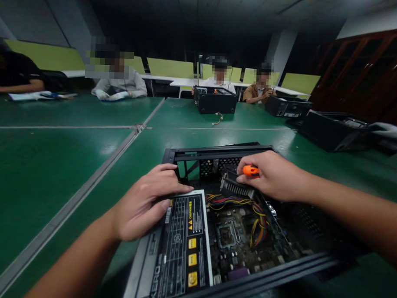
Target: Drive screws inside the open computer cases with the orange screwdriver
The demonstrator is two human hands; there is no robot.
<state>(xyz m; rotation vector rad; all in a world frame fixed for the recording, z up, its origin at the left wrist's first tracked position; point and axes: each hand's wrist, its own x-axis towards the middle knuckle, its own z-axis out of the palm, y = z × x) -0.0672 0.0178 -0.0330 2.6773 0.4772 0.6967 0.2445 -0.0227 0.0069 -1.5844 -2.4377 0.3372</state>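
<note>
A black computer case lies open in front of me. My left hand rests on the top end of its labelled power supply, fingers spread and apart. Closed around an orange-and-black screwdriver, of which only the handle end shows, my right hand is over the far part of the case. A finned heat sink sits tilted just under its fingertips; whether they also grip it I cannot tell. Coloured cables run over the motherboard, where a bare CPU socket shows.
Across the green table several people sit. Other black cases stand at the far side and to the right. A short loose cable lies by the far case. Metal seams cross the tabletop. Papers lie far left.
</note>
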